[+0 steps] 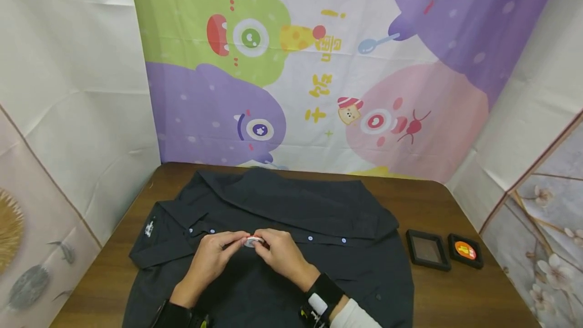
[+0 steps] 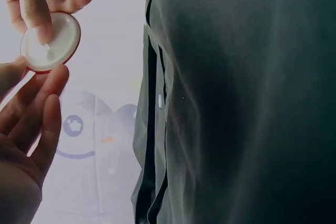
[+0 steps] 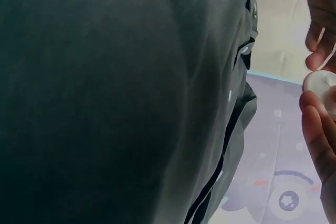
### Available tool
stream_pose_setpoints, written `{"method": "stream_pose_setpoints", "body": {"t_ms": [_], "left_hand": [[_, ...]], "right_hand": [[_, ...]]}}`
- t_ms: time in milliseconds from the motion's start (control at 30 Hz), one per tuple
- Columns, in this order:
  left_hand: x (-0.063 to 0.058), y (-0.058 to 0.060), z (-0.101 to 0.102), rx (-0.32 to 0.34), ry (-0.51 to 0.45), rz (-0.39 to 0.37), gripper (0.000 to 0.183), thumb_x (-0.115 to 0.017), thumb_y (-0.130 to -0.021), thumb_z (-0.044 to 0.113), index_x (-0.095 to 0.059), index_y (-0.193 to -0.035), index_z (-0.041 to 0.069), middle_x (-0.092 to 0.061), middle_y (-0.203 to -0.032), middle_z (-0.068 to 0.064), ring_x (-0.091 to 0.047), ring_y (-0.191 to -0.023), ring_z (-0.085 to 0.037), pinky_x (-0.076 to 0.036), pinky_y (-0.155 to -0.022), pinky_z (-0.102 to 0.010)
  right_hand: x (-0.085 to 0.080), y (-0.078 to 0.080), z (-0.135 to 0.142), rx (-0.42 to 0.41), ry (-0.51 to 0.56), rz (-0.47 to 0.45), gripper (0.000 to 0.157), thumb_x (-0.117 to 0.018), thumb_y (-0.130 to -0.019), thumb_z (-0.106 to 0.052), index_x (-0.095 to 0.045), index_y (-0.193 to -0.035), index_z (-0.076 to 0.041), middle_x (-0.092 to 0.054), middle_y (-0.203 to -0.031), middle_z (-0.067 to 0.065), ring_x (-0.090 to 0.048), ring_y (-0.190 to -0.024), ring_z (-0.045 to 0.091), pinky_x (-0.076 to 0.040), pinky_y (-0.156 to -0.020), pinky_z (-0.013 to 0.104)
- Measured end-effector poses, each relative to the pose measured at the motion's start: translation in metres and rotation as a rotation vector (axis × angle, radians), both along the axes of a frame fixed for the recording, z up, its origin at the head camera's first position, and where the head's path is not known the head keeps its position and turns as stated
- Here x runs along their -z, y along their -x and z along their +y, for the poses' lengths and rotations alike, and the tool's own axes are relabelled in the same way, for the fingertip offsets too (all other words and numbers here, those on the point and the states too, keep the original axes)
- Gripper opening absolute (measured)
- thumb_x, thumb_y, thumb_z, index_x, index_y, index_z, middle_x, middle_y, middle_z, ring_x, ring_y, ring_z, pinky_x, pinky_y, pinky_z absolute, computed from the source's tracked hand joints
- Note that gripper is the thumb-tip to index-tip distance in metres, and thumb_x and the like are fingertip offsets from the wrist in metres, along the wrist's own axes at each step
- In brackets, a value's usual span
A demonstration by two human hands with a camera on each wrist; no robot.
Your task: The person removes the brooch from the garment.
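Note:
Both hands hold a round pin badge (image 1: 250,241) over the front of a dark shirt (image 1: 259,287) spread on the table. Its white back and thin red rim show in the left wrist view. My left hand (image 1: 211,254) pinches the badge's edge between thumb and fingers. From the other side my right hand (image 1: 282,254) grips it, with the thumb on the pin at the middle of the back (image 2: 48,48). The badge's front is hidden. Light buttons (image 1: 310,238) run along the shirt's placket beyond the hands.
To the right of the shirt on the brown table (image 1: 105,277) lies a black square frame (image 1: 411,248) with a see-through middle. Next to it is a smaller black case (image 1: 477,263) holding an orange and yellow round badge (image 1: 465,250). A cartoon cloth (image 1: 309,151) hangs behind the table.

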State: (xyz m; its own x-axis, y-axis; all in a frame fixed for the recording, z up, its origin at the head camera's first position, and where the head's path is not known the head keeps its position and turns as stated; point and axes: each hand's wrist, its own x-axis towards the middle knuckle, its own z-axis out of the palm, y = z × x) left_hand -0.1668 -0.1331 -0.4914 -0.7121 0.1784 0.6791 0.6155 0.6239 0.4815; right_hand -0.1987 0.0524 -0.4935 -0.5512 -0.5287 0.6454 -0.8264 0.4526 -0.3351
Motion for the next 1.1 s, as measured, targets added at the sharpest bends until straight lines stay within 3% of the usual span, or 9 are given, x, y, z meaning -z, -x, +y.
{"method": "stream_pose_setpoints", "body": {"t_ms": [267,633,1100], "left_hand": [[-0.0021,0.0027,0.0033,-0.025,-0.010,0.064,0.017,-0.075,-0.071,0.003,-0.075,-0.087,0.009,-0.074,-0.080,-0.002,-0.066,-0.070,-0.008,-0.055,-0.056,-0.027],[0.0038,0.0013,0.0034,-0.019,-0.029,-0.001,0.016,-0.075,-0.072,0.005,-0.075,-0.087,0.011,-0.074,-0.081,-0.001,-0.067,-0.072,-0.009,-0.056,-0.057,-0.030],[0.0069,0.0005,0.0042,-0.037,-0.026,-0.070,0.015,-0.075,-0.073,0.006,-0.075,-0.088,0.009,-0.075,-0.085,-0.004,-0.068,-0.076,-0.012,-0.058,-0.062,-0.033]], "right_hand": [[-0.0018,0.0002,-0.0010,0.027,0.007,-0.008,0.004,-0.061,-0.087,-0.011,-0.064,-0.089,-0.008,-0.059,-0.073,-0.003,-0.050,-0.061,0.001,-0.044,-0.052,0.012],[0.0033,0.0008,0.0018,-0.005,0.034,-0.030,0.006,-0.064,-0.087,-0.014,-0.065,-0.084,-0.010,-0.060,-0.071,-0.004,-0.050,-0.061,0.000,-0.043,-0.053,0.010],[0.0049,0.0012,0.0040,-0.011,-0.007,-0.125,0.005,-0.066,-0.085,-0.016,-0.067,-0.090,-0.013,-0.063,-0.077,-0.005,-0.050,-0.065,-0.001,-0.043,-0.057,0.009]]}}
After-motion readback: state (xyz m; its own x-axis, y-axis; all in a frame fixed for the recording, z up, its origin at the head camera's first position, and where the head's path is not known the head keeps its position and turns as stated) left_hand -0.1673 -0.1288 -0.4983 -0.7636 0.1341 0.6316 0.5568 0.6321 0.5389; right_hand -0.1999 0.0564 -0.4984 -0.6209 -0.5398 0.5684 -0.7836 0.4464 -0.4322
